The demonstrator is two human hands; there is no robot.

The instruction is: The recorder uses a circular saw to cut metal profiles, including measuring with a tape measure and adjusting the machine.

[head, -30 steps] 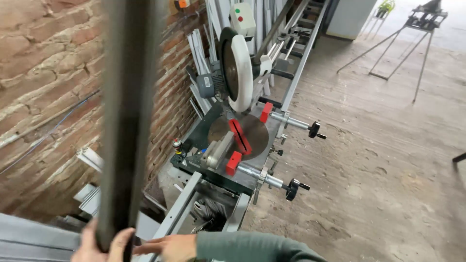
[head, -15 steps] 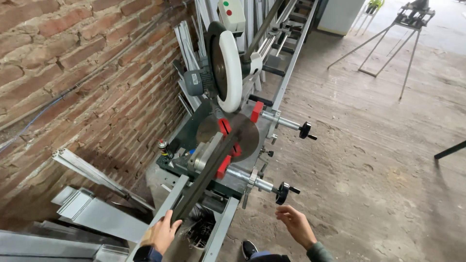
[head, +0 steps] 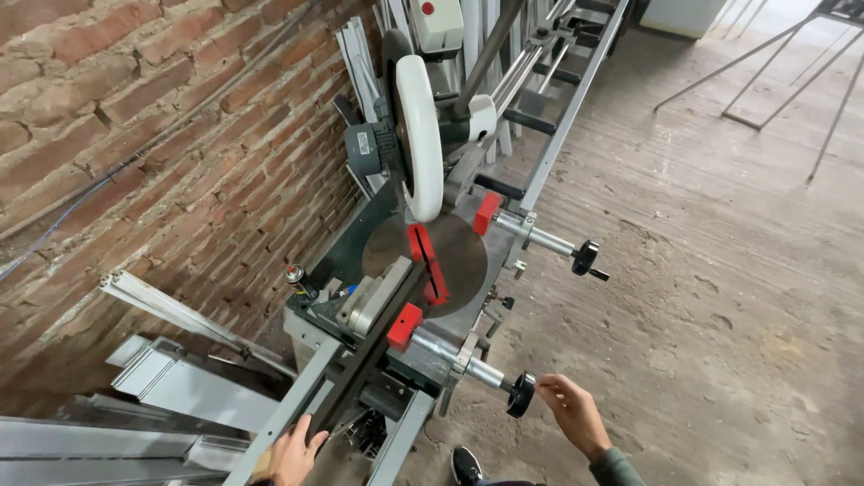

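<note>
Dark long metal profile lies along the grey mitre saw's worktop, under the raised white-guarded blade. I rest my left hand on its near end, fingers loosely curled. My right hand, open and empty, is just beside the black clamp knob. Clamping and cutting not yet done, I judge.

Mitre saw: glossy white plastic blade guard, matt grey metal turntable, red plastic clamp pads. Clamp knob: black plastic on a bright smooth steel rod. Profile: dark matt metal. Wall: rough red brick. Floor: rough, worn concrete.
</note>
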